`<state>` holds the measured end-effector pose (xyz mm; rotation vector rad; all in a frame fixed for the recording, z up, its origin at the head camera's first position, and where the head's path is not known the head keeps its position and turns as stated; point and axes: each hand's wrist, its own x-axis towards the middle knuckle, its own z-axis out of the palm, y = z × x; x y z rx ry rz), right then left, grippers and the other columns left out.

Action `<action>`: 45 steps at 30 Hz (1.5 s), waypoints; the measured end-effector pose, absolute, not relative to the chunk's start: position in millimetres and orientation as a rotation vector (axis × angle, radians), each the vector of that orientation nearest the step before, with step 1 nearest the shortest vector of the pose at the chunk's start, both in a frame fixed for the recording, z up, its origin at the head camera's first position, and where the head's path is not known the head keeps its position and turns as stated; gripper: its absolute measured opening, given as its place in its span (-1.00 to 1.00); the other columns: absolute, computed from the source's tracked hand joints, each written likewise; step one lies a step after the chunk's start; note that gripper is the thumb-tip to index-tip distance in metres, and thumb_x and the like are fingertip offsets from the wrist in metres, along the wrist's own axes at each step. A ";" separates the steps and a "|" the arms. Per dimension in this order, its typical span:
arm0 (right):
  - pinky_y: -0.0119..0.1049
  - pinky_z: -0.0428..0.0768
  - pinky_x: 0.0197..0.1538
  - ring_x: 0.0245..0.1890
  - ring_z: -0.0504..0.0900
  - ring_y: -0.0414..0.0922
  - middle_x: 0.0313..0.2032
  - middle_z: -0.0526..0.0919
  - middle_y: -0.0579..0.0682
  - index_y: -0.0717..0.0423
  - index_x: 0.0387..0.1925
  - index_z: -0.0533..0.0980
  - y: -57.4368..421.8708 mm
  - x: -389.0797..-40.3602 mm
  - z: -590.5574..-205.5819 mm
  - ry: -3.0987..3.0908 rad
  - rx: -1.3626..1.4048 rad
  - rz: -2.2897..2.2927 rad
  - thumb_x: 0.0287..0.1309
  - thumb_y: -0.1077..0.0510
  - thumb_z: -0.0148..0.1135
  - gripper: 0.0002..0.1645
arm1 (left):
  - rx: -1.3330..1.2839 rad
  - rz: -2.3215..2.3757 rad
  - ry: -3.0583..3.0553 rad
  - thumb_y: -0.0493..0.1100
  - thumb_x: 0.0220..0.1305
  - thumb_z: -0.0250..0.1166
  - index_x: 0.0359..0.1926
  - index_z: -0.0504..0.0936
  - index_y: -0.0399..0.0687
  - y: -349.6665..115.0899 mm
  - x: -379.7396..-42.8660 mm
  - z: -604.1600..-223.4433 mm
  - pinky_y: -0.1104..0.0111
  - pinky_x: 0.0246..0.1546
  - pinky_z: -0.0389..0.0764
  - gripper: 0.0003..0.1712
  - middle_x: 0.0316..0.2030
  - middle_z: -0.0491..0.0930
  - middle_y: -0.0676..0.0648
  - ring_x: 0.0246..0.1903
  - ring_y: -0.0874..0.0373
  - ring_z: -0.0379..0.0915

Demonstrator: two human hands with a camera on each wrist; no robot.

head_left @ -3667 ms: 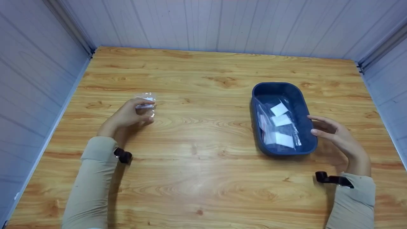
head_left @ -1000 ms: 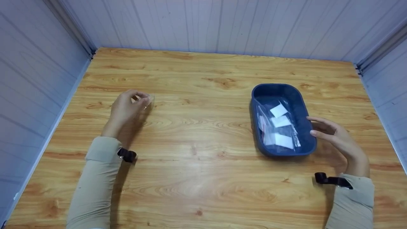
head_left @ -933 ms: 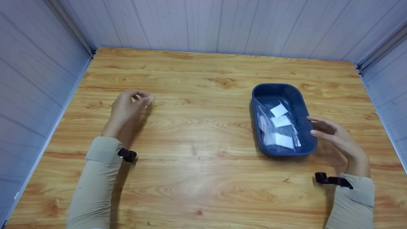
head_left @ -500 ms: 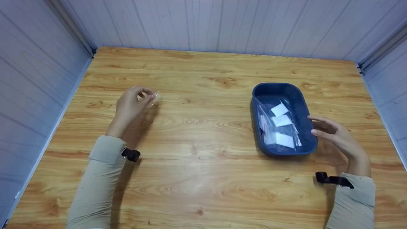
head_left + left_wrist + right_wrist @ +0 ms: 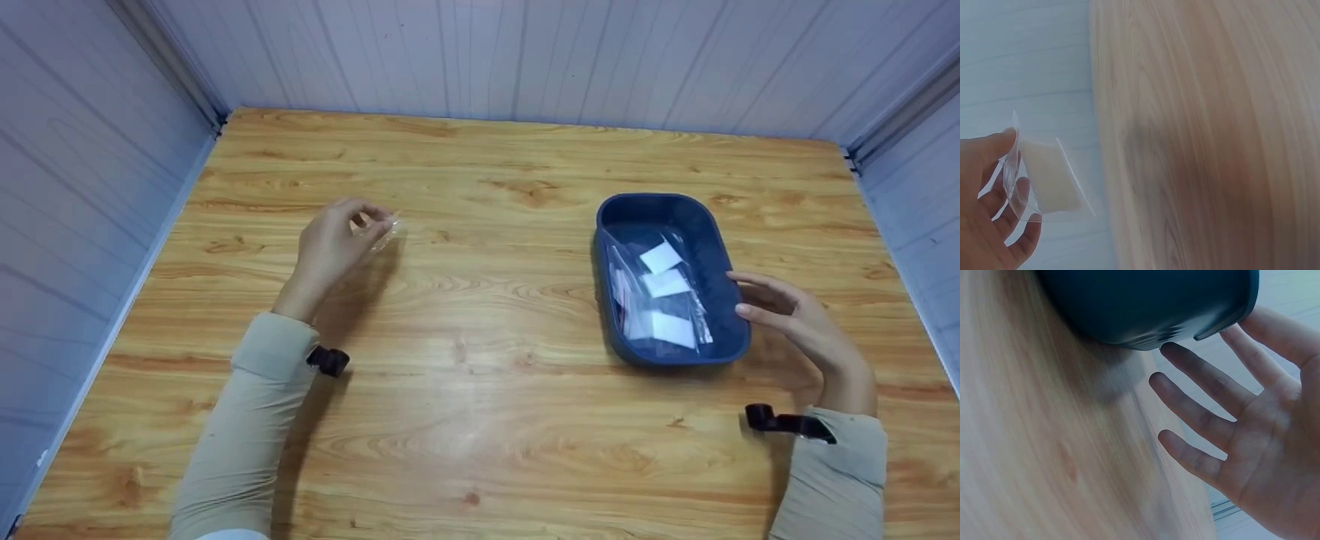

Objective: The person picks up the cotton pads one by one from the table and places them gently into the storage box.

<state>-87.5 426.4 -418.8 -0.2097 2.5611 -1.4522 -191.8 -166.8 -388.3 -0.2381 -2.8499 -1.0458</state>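
My left hand [image 5: 337,236] pinches a small clear plastic bag [image 5: 1053,180] between thumb and fingers, above the left part of the table. Inside that bag is a flat, pale rectangular piece, plain in the left wrist view; in the head view the hand covers most of it. On the right stands a dark blue bin [image 5: 607,330] with rounded corners. It holds several clear bags [image 5: 671,330] with white rectangles in them. My right hand [image 5: 806,322] touches the bin's right rim with thumb and index fingertips. The right wrist view shows its other fingers [image 5: 1207,379] extended below the rim.
The wood-patterned table [image 5: 465,405] is bordered by pale panel walls at the back [image 5: 480,60], left and right. Dark camera mounts sit on both wrists, the left one [image 5: 330,361] and the right one [image 5: 787,424].
My left hand first hovered over the bag on the table, then gripped and lifted it. Over the last second it has carried the bag rightward. The right hand and bin stay in place.
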 end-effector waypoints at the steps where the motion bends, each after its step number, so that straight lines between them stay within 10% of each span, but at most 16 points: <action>1: -0.58 0.46 0.05 0.15 0.44 -0.41 0.25 0.45 -0.20 0.10 0.42 0.30 426.6 -87.5 -419.1 2.563 -0.209 -1.449 0.42 0.19 0.13 -0.41 | -0.246 -1.049 -2.854 0.01 0.36 0.31 -0.07 0.71 -0.03 -164.6 -191.8 -388.1 0.20 -0.28 0.40 -0.73 -0.14 0.63 -0.02 -0.15 0.07 0.47; 45: -0.59 0.44 0.05 0.13 0.46 -0.41 0.23 0.47 -0.22 0.10 0.42 0.30 427.9 -87.2 -419.5 2.564 -0.212 -1.436 0.42 0.19 0.14 -0.41 | -0.561 -1.081 -2.726 -0.07 0.28 0.39 -0.15 0.73 -0.03 -91.7 -176.5 -380.2 0.22 -0.21 0.50 -0.81 -0.18 0.65 0.02 -0.19 0.11 0.50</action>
